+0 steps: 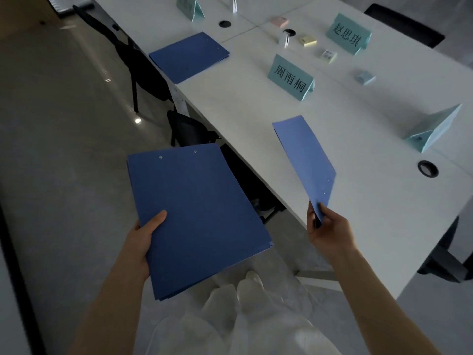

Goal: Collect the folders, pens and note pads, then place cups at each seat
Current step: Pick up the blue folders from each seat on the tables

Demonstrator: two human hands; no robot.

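Note:
My left hand (142, 245) grips a stack of dark blue folders (199, 216) by its left edge, held flat over the floor beside the white table (371, 201). My right hand (326, 226) pinches the near corner of one lighter blue folder (304, 157), which is tilted up above the table's near edge. A third blue folder (188, 56) lies flat on the table at the far left seat. Small note pads lie near the table's middle: pink (279, 22), yellow (308, 40), pale (328, 55) and light blue (364, 76).
Teal name cards (290, 78) (348, 34) (435, 128) (189, 6) stand on the table. Black chairs (143, 70) (189, 129) are tucked along the left side, another (404, 24) at the far right. Round cable holes (428, 169) (224, 23) sit in the tabletop. Grey floor lies to the left.

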